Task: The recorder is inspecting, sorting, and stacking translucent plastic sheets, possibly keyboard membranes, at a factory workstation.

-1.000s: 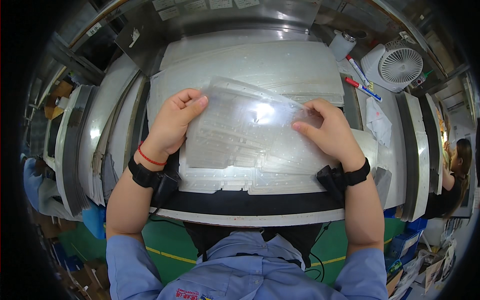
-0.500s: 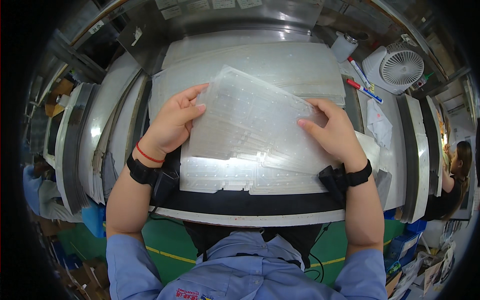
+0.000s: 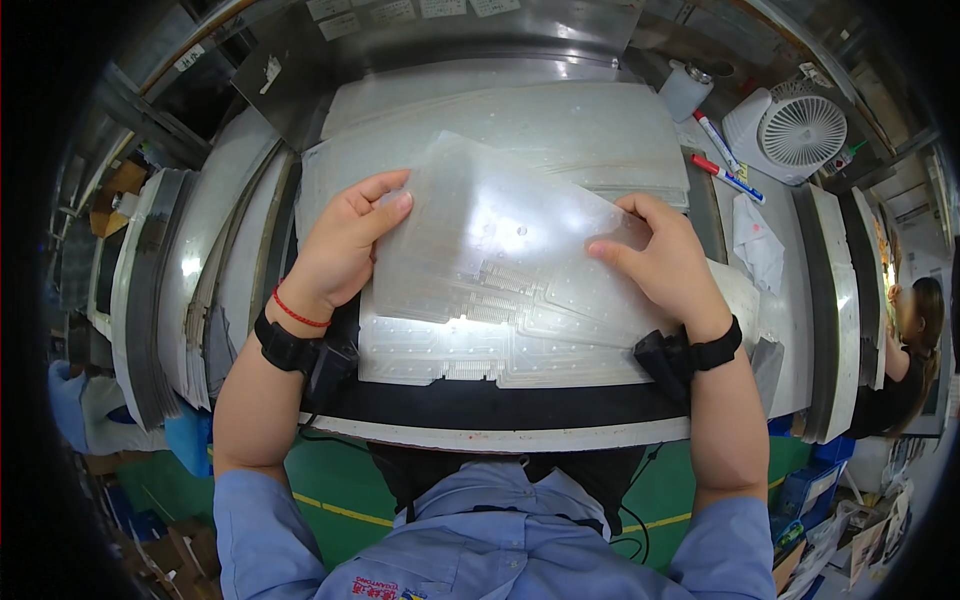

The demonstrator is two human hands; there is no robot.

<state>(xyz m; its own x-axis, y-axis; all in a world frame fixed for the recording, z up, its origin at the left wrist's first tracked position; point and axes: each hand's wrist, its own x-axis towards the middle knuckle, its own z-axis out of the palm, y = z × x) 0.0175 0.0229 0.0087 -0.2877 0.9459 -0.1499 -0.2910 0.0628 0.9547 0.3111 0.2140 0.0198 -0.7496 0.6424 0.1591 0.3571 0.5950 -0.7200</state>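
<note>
A fanned bundle of translucent plastic sheets [image 3: 500, 225] with faint printed lines and dots is held up between my two hands. My left hand [image 3: 345, 235] is closed on the bundle's left edge, thumb on top and fingers partly behind it. At the right edge, my right hand [image 3: 672, 265] pinches the bundle, with the thumb on its face and some fingers hidden beneath. Under the bundle lies a stack of similar sheets [image 3: 420, 352], with notched near edges, on a black mat [image 3: 500, 403]. Bright glare covers the middle of the upper sheet.
Behind the bundle lie wide piles of sheets [image 3: 420, 115]. A white fan [image 3: 800, 135], a bottle [image 3: 686, 92], markers [image 3: 728, 180] and a crumpled white cloth [image 3: 757, 243] are at the right. More sheet stacks [image 3: 225, 240] stand left. Another person [image 3: 905, 350] is at far right.
The held bundle has tilted, so the glare now spreads over its upper middle. My right hand has shifted slightly left and up. Both hands keep their hold.
</note>
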